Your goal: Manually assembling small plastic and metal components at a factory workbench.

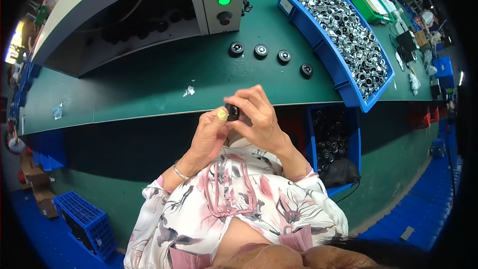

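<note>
Head view shows that my two hands work together on one small black round part with a shiny centre (233,112), just beside the near edge of the long green tabletop (149,77). My left hand (205,133) pinches it from nine o'clock, and its thumb wears a pale yellow cover (222,114). My right hand (257,118) grips it from three o'clock, with the fingers bent. Counting from this part, four black round wheels with silvery centres (261,51) lie in a bowed row between twelve and two o'clock. At two o'clock stands a blue plastic bin full of shiny small pieces (291,11). Between three and four o'clock, below the tabletop, another blue bin (357,144) contains black parts (328,152). At ten o'clock is a pale grey arched machine (64,20).
</note>
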Available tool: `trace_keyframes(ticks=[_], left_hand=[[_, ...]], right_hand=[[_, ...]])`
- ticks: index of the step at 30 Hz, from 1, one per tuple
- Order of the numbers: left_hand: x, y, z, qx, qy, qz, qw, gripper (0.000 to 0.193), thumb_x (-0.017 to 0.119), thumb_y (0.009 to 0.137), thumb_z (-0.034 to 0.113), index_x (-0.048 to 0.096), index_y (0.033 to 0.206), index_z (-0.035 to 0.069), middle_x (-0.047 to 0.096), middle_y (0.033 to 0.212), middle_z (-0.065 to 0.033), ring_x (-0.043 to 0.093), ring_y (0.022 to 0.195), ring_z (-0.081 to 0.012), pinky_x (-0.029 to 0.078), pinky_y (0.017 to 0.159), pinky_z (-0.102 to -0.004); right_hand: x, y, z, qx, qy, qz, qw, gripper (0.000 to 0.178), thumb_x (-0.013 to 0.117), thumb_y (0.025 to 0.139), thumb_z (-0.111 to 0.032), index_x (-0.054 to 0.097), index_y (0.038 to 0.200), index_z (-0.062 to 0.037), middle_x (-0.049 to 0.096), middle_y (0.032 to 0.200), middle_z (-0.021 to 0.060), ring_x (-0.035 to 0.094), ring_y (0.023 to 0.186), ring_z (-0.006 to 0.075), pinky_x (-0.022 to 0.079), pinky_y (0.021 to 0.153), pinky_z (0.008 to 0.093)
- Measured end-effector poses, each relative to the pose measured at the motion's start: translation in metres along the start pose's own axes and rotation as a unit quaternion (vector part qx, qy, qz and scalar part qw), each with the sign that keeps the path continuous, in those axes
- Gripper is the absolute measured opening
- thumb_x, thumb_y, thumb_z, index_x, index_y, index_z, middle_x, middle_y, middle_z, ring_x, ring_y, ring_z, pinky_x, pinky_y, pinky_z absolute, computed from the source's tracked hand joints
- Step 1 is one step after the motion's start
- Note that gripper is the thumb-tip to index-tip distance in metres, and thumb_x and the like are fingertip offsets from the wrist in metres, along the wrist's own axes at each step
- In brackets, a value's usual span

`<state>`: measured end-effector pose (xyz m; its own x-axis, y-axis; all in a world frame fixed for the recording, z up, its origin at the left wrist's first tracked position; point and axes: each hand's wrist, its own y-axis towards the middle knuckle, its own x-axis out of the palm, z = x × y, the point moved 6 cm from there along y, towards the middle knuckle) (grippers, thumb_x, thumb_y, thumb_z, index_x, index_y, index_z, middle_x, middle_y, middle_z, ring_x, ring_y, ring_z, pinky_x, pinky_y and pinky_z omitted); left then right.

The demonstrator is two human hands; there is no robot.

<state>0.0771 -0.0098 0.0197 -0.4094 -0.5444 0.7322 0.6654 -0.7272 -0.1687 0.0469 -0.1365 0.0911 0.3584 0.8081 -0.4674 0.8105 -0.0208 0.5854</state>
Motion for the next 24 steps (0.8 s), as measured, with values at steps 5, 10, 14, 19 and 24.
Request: trace_keyframes(ticks=[5, 10, 14, 19, 24], left_hand=[[0.023, -0.001, 0.002, 0.008, -0.003, -0.016, 1.0, 0.043, 0.057, 0.101, 0.036, 0.06, 0.122, -0.001, 0.065, 0.109, -0.0074, 0.061, 0.098, -0.014, 0.049, 0.092, -0.0322], [0.017, -0.006, 0.017, 0.173, 0.325, 0.09, 0.926, 0.044, 0.065, 0.095, 0.011, 0.051, 0.135, -0.001, 0.058, 0.113, -0.0088, 0.06, 0.096, -0.0148, 0.05, 0.088, -0.0304], [0.055, -0.006, 0.055, 0.359, 0.576, 0.01, 0.734, 0.058, 0.076, 0.073, 0.001, 0.057, 0.128, 0.001, 0.049, 0.123, -0.015, 0.055, 0.102, -0.0252, 0.049, 0.087, -0.0349], [0.058, 0.012, 0.053, 0.382, 0.595, -0.009, 0.707, 0.049, 0.08, 0.066, 0.007, 0.067, 0.113, 0.0, 0.064, 0.105, -0.0121, 0.058, 0.097, -0.0282, 0.048, 0.083, -0.0364], [0.05, 0.009, 0.043, 0.37, 0.551, -0.004, 0.748, 0.048, 0.08, 0.067, 0.008, 0.066, 0.113, 0.0, 0.064, 0.107, -0.0131, 0.058, 0.092, -0.0273, 0.049, 0.08, -0.0358]], right_hand=[[-0.008, -0.006, 0.006, -0.023, -0.016, 0.001, 1.0, 0.047, 0.079, 0.063, -0.002, 0.065, 0.108, 0.0001, 0.061, 0.098, 0.0128, 0.058, 0.089, 0.0274, 0.049, 0.074, 0.0352], [0.0, -0.03, 0.047, 0.257, 0.403, 0.084, 0.874, 0.038, 0.077, 0.083, -0.02, 0.064, 0.11, 0.0034, 0.064, 0.1, 0.0074, 0.06, 0.094, 0.0187, 0.047, 0.085, 0.0304], [0.012, -0.036, 0.04, 0.333, 0.631, 0.03, 0.7, 0.043, 0.069, 0.094, -0.021, 0.055, 0.127, 0.0014, 0.063, 0.103, 0.005, 0.06, 0.093, 0.0139, 0.049, 0.088, 0.0279], [0.022, -0.041, 0.031, 0.358, 0.65, 0.034, 0.669, 0.052, 0.059, 0.099, -0.04, 0.051, 0.129, 0.0014, 0.061, 0.108, 0.0044, 0.059, 0.097, 0.0129, 0.049, 0.088, 0.0294], [0.031, -0.052, 0.032, 0.369, 0.651, 0.046, 0.662, 0.057, 0.06, 0.097, -0.046, 0.051, 0.129, 0.0006, 0.06, 0.115, 0.0072, 0.057, 0.109, 0.0173, 0.047, 0.096, 0.0362]])
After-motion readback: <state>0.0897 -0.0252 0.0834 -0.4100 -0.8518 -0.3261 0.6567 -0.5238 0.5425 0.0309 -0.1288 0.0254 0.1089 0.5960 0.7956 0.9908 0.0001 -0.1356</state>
